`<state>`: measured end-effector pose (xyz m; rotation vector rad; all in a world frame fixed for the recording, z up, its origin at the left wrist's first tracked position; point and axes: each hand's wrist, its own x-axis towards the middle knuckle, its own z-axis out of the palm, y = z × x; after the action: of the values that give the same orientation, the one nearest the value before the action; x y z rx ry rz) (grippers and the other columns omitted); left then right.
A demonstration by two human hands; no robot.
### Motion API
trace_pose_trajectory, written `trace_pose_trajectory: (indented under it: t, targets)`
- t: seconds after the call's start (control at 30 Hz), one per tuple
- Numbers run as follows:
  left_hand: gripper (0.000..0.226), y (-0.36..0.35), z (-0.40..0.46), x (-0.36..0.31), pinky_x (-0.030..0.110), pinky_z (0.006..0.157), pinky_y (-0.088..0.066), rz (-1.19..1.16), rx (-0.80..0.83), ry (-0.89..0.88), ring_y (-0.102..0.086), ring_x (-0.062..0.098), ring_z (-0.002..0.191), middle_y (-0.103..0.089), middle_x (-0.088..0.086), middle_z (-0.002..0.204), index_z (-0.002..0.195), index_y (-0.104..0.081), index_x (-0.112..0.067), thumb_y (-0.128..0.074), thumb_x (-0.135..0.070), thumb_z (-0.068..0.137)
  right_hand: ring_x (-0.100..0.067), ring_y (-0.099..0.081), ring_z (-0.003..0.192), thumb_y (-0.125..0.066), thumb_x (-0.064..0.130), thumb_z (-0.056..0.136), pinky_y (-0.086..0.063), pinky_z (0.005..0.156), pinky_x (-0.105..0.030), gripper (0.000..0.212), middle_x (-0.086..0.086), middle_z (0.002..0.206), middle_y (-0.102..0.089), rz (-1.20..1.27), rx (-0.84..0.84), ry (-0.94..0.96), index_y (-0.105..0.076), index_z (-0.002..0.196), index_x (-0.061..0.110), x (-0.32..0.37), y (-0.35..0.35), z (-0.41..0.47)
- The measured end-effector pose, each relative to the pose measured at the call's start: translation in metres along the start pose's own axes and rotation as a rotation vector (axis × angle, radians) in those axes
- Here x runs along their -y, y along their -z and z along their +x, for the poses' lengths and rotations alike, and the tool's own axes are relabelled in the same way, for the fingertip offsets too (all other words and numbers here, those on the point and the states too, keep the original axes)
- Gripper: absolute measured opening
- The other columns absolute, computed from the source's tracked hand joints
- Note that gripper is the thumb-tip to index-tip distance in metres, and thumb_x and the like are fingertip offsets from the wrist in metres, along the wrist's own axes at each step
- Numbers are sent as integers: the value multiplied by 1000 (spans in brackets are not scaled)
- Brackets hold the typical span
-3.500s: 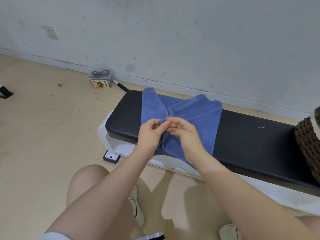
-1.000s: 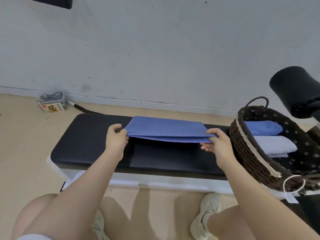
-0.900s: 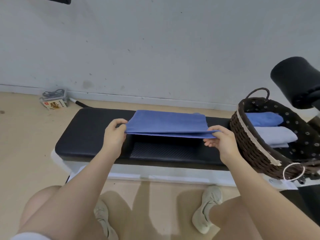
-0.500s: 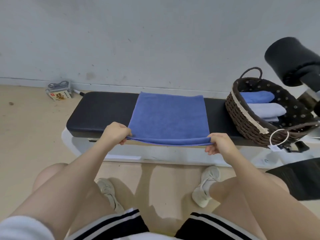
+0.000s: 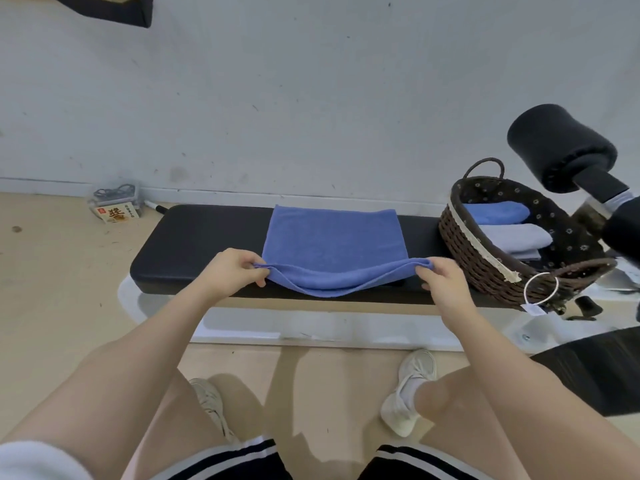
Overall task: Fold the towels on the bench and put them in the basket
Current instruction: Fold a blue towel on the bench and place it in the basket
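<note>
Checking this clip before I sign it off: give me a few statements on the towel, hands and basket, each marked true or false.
1. Both hands pinch the near corners of the blue towel. True: the left hand holds the left corner, the right hand the right one.
2. The towel lies crumpled on the floor. False: it lies spread on the black bench, its near edge sagging between the hands.
3. The basket is empty. False: a folded blue towel and a folded pale towel lie inside.
4. The basket stands at the bench's right end. True.
5. The right hand rests on the basket rim. False: it is apart from it, holding the towel.
</note>
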<state>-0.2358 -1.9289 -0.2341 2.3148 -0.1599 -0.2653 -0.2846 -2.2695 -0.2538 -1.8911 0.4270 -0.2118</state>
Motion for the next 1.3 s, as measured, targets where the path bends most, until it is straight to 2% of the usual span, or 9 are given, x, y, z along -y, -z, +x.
trace_pose_trajectory:
  t: [0.1, 0.23, 0.3, 0.4, 0.53, 0.77, 0.87, 1.03, 1.3]
  targets:
    - [18, 1, 2, 4, 33, 71, -45, -87, -69, 14, -57, 22, 74, -66, 14, 80, 79, -69, -10, -57, -20, 87, -12, -47, 106, -55, 5, 82, -34, 84, -24, 11, 5, 123, -45, 57, -80, 92, -61, 78, -2, 0, 4, 2]
    - [20, 1, 9, 0, 36, 71, -38, -238, -108, -4, -47, 20, 72, -51, 12, 81, 70, -58, 1, -48, -7, 86, -18, -51, 78, -38, -3, 77, -39, 68, -27, 28, -3, 82, -62, 93, -100, -85, -63, 67, 4, -1, -5, 13]
    - [21, -1, 14, -4, 33, 74, -39, -312, -89, 6, -49, 18, 78, -54, 5, 85, 81, -59, 1, -42, -8, 89, -25, -45, 67, -38, 0, 73, -37, 66, -29, 22, -9, 66, -53, 90, -127, -184, -57, 64, -6, -2, -13, 22]
    - [28, -4, 30, -7, 34, 80, -38, -397, -73, 68, -53, 17, 87, -60, 1, 89, 92, -60, -5, -36, -19, 95, -22, -36, 69, -41, 6, 75, -31, 63, -30, 20, -8, 66, -42, 124, -230, -338, -49, 57, 8, 1, -20, 39]
    - [27, -10, 60, -8, 26, 83, -42, -440, -120, 88, -55, 5, 98, -61, -11, 105, 108, -59, -25, -36, -36, 99, -21, -35, 69, -36, 9, 82, -28, 63, -32, 16, -2, 66, -38, 85, -207, -217, -46, 69, 12, 7, -28, 62]
    - [23, -16, 126, -4, 33, 77, -48, -636, -189, 186, -62, 16, 82, -69, 2, 94, 91, -67, -18, -47, -26, 97, -19, -43, 77, -31, 11, 94, -33, 64, -30, 22, -4, 77, -48, -169, -102, -175, -51, 85, 6, 9, -45, 125]
    - [25, -22, 151, 3, 35, 71, -39, -487, -156, 223, -51, 20, 78, -58, 9, 86, 88, -59, -14, -44, -32, 96, -20, -42, 69, -30, 12, 95, -29, 54, -30, 25, -4, 74, -46, -317, -119, -151, -44, 75, 8, 5, -48, 140]
    - [32, -35, 183, 9, 28, 54, -27, -100, -230, 181, -37, 15, 61, -43, 3, 65, 69, -39, -10, -38, -25, 97, -27, -50, 83, -27, 17, 96, -36, 69, -34, 26, -11, 96, -54, -606, -87, -195, -49, 105, 7, 3, -51, 162]
    - [34, -41, 206, 6, 34, 62, -38, 320, -253, 175, -50, 29, 75, -59, 15, 87, 85, -48, -8, -28, -32, 100, -28, -49, 78, -31, 25, 99, -38, 65, -33, 32, -15, 99, -59, -750, -127, -210, -51, 113, 5, -4, -61, 169]
